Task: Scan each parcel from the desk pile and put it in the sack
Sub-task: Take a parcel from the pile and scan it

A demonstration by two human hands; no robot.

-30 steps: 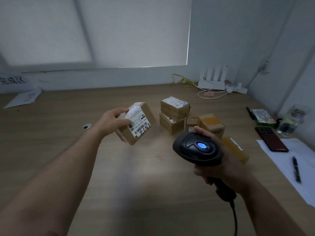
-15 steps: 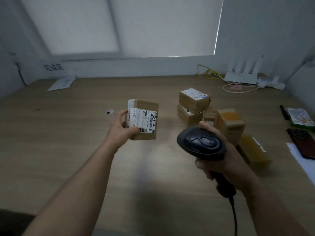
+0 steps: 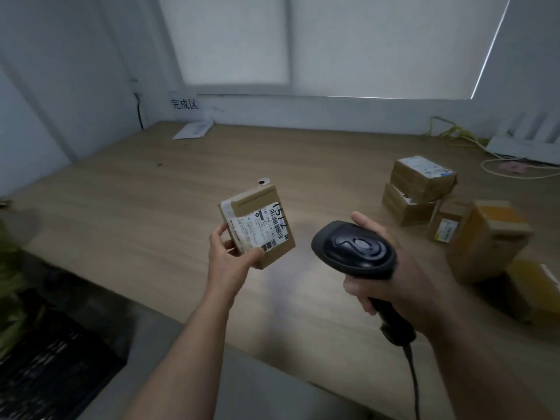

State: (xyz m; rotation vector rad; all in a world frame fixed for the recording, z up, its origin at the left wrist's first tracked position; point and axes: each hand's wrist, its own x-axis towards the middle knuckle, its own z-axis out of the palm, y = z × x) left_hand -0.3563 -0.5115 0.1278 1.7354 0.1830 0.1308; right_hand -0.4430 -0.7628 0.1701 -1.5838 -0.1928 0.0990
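Left of the scanner (image 3: 354, 250), level with it and a little apart, the left hand (image 3: 230, 256) holds one small brown parcel (image 3: 257, 225) above the desk (image 3: 151, 207). The thumb lies across the near face and the fingers are behind it. The white label (image 3: 260, 228) with its barcodes is turned up toward the camera. The right hand (image 3: 403, 286) is wrapped round the scanner's handle, with the head pointing forward and left, roughly toward the parcel. The cable (image 3: 413, 374) drops away below the wrist. The two hands are apart, each closed on its own thing.

A second ago the window on top of the scanner glowed blue; half a second ago it was dark, and it is dark now. Meanwhile the parcel has turned in the fingers and drifted leftward, away from the pile (image 3: 421, 189), which lies right of and beyond the right hand. The view has swung left too, bringing in the desk's near-left edge and the floor past it. I take this to mean the read is done for this parcel and the carry to the sack has begun.

Far out left of the left hand, below desk level, a blurred green shape (image 3: 9, 268) shows at the frame edge. It may be the sack, but I cannot tell. Several parcels remain in the pile, so the task is well short of finished.
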